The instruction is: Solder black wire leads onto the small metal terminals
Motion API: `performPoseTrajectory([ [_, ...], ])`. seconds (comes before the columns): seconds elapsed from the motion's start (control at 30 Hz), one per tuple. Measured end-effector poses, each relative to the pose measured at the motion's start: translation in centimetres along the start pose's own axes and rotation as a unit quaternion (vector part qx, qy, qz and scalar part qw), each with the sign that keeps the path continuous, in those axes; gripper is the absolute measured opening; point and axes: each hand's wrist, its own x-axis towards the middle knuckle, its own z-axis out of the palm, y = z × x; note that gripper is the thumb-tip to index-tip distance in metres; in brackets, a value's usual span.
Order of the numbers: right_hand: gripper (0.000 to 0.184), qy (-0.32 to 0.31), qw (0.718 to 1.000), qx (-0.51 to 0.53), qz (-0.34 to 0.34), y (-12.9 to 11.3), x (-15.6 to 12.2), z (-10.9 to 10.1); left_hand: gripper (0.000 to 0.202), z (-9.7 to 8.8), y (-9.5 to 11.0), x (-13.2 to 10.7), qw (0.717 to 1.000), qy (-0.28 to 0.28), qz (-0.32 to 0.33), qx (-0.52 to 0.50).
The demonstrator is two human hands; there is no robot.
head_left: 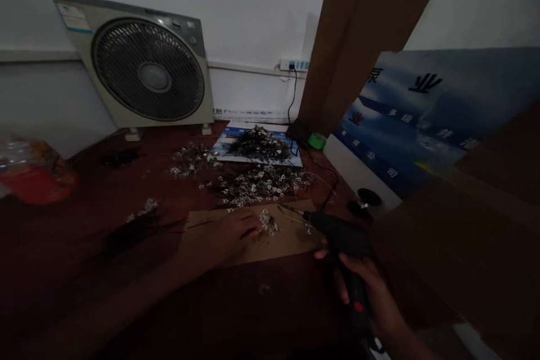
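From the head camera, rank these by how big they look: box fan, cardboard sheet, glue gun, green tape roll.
1. Box fan, clearly largest.
2. Cardboard sheet and glue gun: they look similar in size, and the gun is nearer the camera, so I can't rank them.
3. Green tape roll, smallest.

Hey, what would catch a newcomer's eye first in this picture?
The beige square box fan with its round dark grille stands against the back wall. Below it, heaps of dark stems with tiny white blossoms lie on the dark red table. At front right, the right hand grips a black pistol-grip electric tool.
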Motion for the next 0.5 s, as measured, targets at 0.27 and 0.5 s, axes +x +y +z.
performPoseTrajectory([
  [0.27, 0.047, 0.015, 1.000, -0.027, 0.003, 0.5, 0.0, -0.4, 0.027, -0.9, -2.1, -1.6, 1.000, -0.012, 0.014, -0.023],
  [0.5, 0.046, 0.020, 0.999, -0.048, 0.004, 0.0, -0.2, -0.3, 0.021, -2.7, -3.2, -3.3, 0.998, -0.033, 0.027, -0.043],
])
